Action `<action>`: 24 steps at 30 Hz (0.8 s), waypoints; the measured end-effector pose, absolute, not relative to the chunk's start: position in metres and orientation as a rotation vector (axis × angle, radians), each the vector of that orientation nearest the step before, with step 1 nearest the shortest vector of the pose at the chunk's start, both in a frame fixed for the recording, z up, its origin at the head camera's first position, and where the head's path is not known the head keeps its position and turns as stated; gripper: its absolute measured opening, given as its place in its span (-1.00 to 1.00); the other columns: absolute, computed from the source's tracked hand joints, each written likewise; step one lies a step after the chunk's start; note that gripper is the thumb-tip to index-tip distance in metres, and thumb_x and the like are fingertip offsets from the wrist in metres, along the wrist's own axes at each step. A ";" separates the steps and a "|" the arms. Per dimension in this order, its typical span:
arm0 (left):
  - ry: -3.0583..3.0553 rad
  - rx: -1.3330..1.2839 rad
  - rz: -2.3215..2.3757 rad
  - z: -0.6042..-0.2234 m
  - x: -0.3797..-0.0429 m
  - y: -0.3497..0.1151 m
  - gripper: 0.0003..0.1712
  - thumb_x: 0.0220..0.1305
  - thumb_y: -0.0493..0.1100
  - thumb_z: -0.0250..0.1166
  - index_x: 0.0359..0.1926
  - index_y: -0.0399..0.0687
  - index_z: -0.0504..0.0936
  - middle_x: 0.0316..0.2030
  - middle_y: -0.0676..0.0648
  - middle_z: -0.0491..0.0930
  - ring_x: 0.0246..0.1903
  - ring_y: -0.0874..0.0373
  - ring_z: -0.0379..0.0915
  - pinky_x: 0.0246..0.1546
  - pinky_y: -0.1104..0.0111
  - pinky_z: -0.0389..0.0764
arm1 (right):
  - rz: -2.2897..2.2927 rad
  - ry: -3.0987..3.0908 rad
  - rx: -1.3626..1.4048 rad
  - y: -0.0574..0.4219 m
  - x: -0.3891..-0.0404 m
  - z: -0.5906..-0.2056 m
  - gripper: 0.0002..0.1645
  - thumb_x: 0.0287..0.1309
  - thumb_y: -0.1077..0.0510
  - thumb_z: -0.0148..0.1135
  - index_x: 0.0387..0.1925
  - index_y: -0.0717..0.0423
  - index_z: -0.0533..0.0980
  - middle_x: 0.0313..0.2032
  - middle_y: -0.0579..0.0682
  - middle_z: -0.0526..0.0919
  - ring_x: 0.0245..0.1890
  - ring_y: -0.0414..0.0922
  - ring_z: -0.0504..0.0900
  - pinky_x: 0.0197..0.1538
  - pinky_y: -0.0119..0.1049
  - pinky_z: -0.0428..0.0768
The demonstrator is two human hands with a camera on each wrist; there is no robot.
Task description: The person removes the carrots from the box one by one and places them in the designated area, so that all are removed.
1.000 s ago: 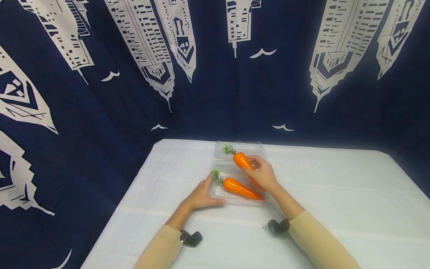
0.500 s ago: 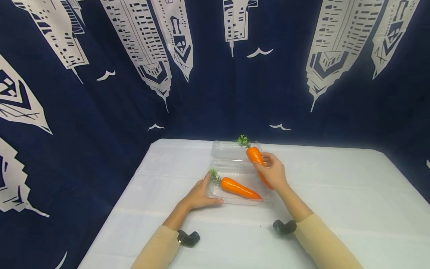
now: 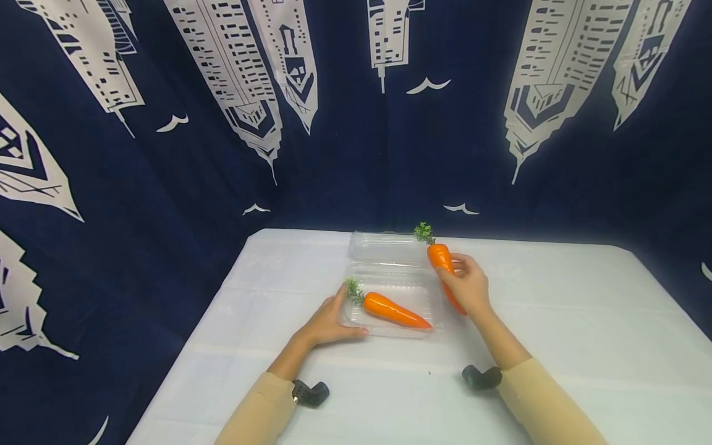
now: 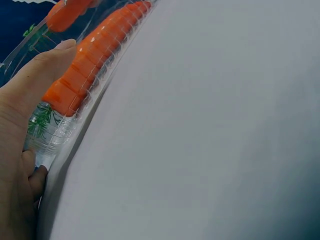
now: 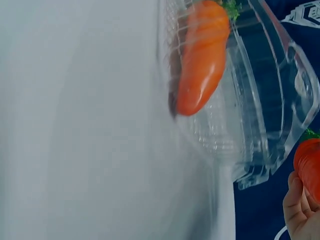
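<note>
A clear plastic clamshell container (image 3: 425, 293) lies on the white table with its lid (image 3: 384, 248) folded back, away from the person. Inside its tray rests one orange carrot (image 3: 396, 311), its green top toward the left. My left hand (image 3: 327, 322) holds the tray's near left corner, thumb along the front and fingers at the side. Just right of the container, my right hand (image 3: 471, 289) grips a second carrot (image 3: 440, 254) between thumb and fingers, leafy end pointing away and tip slanting down. In the right wrist view this held carrot (image 5: 311, 162) shows only partly at the edge.
White cloth covers the table (image 3: 556, 321). Behind it and along the left hangs a dark blue curtain (image 3: 345, 173) printed with white buildings. A small black device (image 3: 311, 394) sits on the left wrist, another (image 3: 481, 377) on the right.
My right hand has moved rightward with its carrot, from over the container to beyond its right side. The left hand keeps its place at the container, and the other carrot stays inside.
</note>
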State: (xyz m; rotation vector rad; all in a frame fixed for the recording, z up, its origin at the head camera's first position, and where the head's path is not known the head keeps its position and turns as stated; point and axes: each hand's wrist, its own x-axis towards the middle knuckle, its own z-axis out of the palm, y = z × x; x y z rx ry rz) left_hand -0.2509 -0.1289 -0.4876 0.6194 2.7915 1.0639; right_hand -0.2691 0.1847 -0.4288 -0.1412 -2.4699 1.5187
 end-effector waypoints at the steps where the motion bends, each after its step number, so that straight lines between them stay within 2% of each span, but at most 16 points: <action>1: 2.790 0.628 1.072 -0.488 -0.251 -0.129 0.46 -0.28 0.48 0.34 0.44 -0.08 -0.24 0.39 -0.15 -0.03 0.30 -0.12 -0.01 0.23 0.01 0.14 | 1.516 -2.468 -0.149 0.186 -0.269 -0.430 -0.39 0.09 0.01 0.25 0.14 0.19 0.36 -0.05 0.22 0.51 -0.14 0.08 0.51 -0.19 -0.24 0.57; 5: 2.788 0.628 1.074 -0.488 -0.251 -0.129 0.46 -0.29 0.48 0.35 0.44 -0.08 -0.24 0.39 -0.14 -0.03 0.30 -0.11 -0.01 0.23 0.02 0.14 | 1.522 -2.450 -0.192 0.191 -0.269 -0.435 -0.41 0.09 0.04 0.24 0.13 0.19 0.36 -0.07 0.23 0.51 -0.18 0.07 0.52 -0.29 -0.34 0.56; 15: 2.779 0.598 1.067 -0.487 -0.251 -0.128 0.46 -0.30 0.49 0.35 0.45 -0.05 -0.24 0.39 -0.15 -0.03 0.31 -0.13 -0.03 0.22 -0.01 0.14 | 1.554 -2.451 -0.326 0.206 -0.266 -0.445 -0.37 0.14 -0.02 0.19 0.17 0.21 0.31 0.00 0.23 0.45 -0.21 0.07 0.51 -0.36 -0.47 0.53; 18: 2.780 0.584 1.056 -0.487 -0.251 -0.128 0.46 -0.31 0.50 0.34 0.45 -0.02 -0.24 0.40 -0.13 -0.04 0.31 -0.12 -0.03 0.22 -0.01 0.14 | 1.547 -2.467 -0.368 0.208 -0.265 -0.448 -0.35 0.16 -0.04 0.15 0.19 0.22 0.28 0.02 0.24 0.43 -0.18 0.07 0.48 -0.31 -0.44 0.52; 24: 2.787 0.597 1.070 -0.487 -0.251 -0.129 0.46 -0.30 0.48 0.36 0.45 -0.04 -0.23 0.39 -0.15 -0.03 0.31 -0.13 -0.03 0.22 -0.03 0.14 | 1.522 -2.470 -0.420 0.214 -0.266 -0.455 -0.35 0.17 -0.05 0.13 0.19 0.24 0.27 0.02 0.26 0.43 -0.10 0.11 0.45 -0.12 -0.19 0.52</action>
